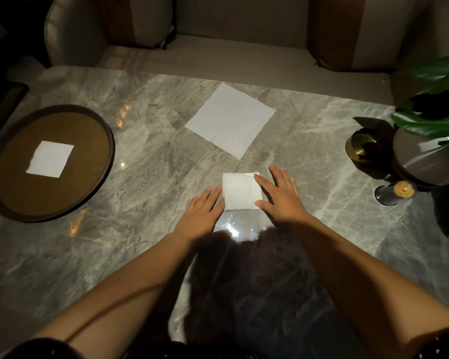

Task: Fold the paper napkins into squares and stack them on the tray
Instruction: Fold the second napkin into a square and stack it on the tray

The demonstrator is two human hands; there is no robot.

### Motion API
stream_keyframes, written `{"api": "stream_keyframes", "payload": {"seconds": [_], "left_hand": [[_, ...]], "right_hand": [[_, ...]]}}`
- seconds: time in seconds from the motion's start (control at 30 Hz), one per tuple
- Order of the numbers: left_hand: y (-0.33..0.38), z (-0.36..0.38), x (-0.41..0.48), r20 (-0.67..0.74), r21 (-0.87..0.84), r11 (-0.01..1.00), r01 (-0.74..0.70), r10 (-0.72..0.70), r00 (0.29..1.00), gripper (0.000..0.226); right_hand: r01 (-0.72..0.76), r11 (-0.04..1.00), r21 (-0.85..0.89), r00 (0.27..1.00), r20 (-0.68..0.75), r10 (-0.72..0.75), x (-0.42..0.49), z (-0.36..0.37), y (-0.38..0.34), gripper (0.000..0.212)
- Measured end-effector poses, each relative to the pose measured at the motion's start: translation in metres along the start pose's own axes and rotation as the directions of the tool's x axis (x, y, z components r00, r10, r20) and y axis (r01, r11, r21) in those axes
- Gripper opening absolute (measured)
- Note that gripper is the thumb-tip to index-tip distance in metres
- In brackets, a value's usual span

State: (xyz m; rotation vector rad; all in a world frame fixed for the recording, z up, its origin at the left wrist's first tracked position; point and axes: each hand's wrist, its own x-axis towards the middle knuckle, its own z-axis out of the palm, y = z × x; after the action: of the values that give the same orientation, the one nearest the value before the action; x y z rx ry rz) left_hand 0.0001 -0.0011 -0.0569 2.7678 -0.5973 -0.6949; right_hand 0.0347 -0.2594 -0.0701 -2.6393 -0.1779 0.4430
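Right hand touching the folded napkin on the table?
Touching. The head view shows the right hand with fingers lying on the right edge of the folded napkin, thumb at its near corner.

Small white folded paper napkin square (240, 190): flat, centre-front. Large unfolded white napkin (230, 119): beyond it. Round brown tray (88, 130): left, holding one folded white square (50, 158).

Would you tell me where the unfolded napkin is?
The unfolded napkin lies flat mid-table, beyond the folded napkin between the hands, right of the tray.
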Motion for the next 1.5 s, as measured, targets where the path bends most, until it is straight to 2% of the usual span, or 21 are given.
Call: {"api": "stream_keyframes", "payload": {"seconds": [0.07,0.13,0.23,0.37,0.47,0.57,0.77,0.97,1.1,1.27,1.4,1.5], "left_hand": [[-0.012,0.0,-0.016,-0.114,-0.012,0.999,-0.036,0.034,0.993,0.078],[-0.014,-0.003,-0.021,-0.25,-0.049,0.999,-0.016,0.003,0.968,0.055],[0.007,-0.014,0.002,-0.339,-0.145,0.988,0.053,-0.1,0.936,0.046],[0.047,-0.016,0.046,-0.26,-0.065,0.998,0.001,-0.018,0.965,0.056],[0.059,-0.009,0.065,-0.186,-0.016,0.996,0.083,-0.085,0.979,0.059],[0.053,-0.005,0.066,-0.153,0.009,0.991,0.131,-0.128,0.98,0.059],[0.027,-0.009,0.05,-0.146,-0.009,0.99,0.143,-0.143,0.979,0.061],[-0.014,-0.014,0.031,-0.138,0.002,0.987,0.16,-0.158,0.978,0.062],[-0.001,-0.016,0.035,-0.144,-0.091,0.979,0.185,-0.197,0.97,0.065],[0.013,-0.01,0.042,-0.137,0.029,0.969,0.247,-0.241,0.961,0.07],[-0.004,-0.012,0.035,-0.177,0.026,0.98,0.2,-0.192,0.965,0.068],[-0.012,-0.016,0.033,-0.152,0.035,0.983,0.182,-0.175,0.973,0.069]], "right_hand": [[0.002,1.0,-0.001,1.0,-0.007,-0.002,-0.001,0.001,0.001,0.075],[0.004,1.0,0.006,1.0,-0.013,-0.004,-0.001,0.002,0.001,0.074],[0.006,1.0,0.017,1.0,-0.014,-0.006,0.001,0.002,0.001,0.074],[0.008,0.994,0.107,0.999,-0.044,-0.003,0.001,0.004,0.001,0.072],[0.002,0.986,0.164,0.997,-0.082,0.012,0.001,0.005,0.002,0.066],[-0.009,0.993,0.114,0.996,-0.082,0.018,0.0,0.006,-0.001,0.065],[-0.007,0.997,0.077,0.997,-0.071,0.012,-0.001,0.004,-0.002,0.068],[-0.021,0.991,0.131,0.998,-0.061,0.029,0.0,0.003,-0.003,0.065],[-0.009,0.995,0.098,0.999,-0.044,0.013,0.001,0.003,-0.004,0.067],[0.0,1.0,-0.003,1.0,-0.026,0.0,0.001,0.004,-0.001,0.072],[0.002,1.0,0.002,1.0,-0.026,-0.002,0.0,0.004,0.002,0.076],[-0.004,1.0,-0.004,1.0,-0.028,0.004,0.0,0.005,0.001,0.075]]}}
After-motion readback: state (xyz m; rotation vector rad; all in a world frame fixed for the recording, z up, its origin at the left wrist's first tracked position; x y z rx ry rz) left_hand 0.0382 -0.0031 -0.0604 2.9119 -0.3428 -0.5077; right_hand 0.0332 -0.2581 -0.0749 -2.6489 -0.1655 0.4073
